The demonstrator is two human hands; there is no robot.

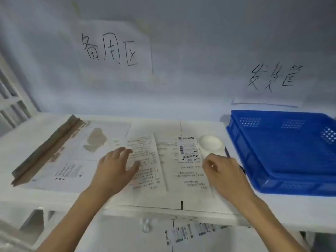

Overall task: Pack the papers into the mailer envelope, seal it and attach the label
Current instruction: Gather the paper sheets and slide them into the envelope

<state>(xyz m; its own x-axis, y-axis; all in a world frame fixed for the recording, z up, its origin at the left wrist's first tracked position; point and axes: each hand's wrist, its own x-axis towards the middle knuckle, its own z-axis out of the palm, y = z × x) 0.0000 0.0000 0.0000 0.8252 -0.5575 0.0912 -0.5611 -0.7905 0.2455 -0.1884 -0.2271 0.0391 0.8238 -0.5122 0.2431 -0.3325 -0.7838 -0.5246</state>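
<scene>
**Papers still on the table, nothing packed yet**

At the far left we see the mailer envelope (72,151) lying flat on the white table (254,202), its brown flap edge turned outward and its mouth not yet filled. Just right of it, our left hand (116,170) hovers with fingers spread and relaxed, fingertips on or just above the printed papers (163,166); it grips nothing. The label (189,149) lies on the papers' upper right part. Our right hand (223,173) rests at the papers' right edge, fingers curled inward; whether it pinches a sheet we cannot tell. Further right stand a white dish (211,142) and a blue crate (283,148). We judge we are at the gathering step: next we must square the sheets together and slide them leftward into the envelope.
</scene>
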